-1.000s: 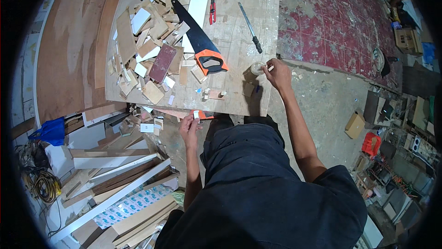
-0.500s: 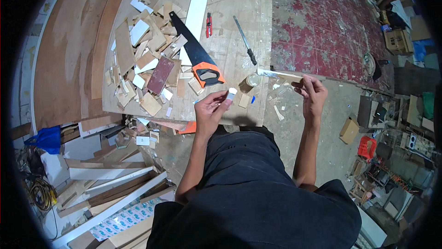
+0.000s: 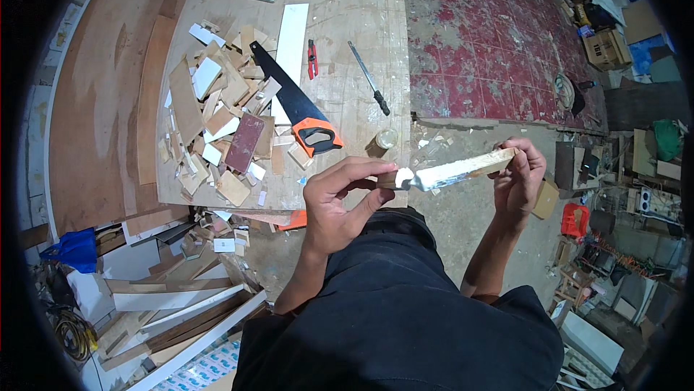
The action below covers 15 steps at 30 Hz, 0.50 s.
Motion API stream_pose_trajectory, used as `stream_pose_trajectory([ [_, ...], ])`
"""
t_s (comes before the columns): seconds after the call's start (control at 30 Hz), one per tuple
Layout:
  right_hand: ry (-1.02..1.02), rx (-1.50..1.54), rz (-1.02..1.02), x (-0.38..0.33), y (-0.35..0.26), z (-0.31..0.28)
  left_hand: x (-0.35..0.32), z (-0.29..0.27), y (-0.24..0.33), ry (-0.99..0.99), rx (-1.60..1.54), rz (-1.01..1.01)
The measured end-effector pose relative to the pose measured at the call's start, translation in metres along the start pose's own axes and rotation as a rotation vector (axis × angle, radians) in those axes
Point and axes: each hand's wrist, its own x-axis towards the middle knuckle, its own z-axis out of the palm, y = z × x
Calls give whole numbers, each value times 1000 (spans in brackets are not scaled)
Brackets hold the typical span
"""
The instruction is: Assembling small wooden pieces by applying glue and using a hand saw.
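Note:
My left hand pinches a small wooden block between thumb and fingers, with a white paste on its right end. In my right hand is a flat wooden stick, gripped at its far right end and smeared with the same white paste along its left part. The stick's pasty tip meets the block's right end, or lies very close to it. Both are held up above the floor, just off the table's near edge. A small round jar stands on the table beyond my left hand.
On the plywood table lie a handsaw with an orange and black handle, a red utility knife, a thin metal tool with a dark grip, a white strip and a heap of wood scraps. Boards are stacked at lower left.
The stick has moved away from the jar, nearer to me, and its tip is now at the block. My left hand has turned the block's end to the right. The view has shifted slightly.

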Motion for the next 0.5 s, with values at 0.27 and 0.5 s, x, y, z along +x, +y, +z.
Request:
stream_pose_trajectory([
  [0.27,-23,-73,-65,3,-14,3,4,-8,2,17,120,91],
  [0.5,-20,-114,-92,5,-16,5,10,-8,9,23,212,152],
])
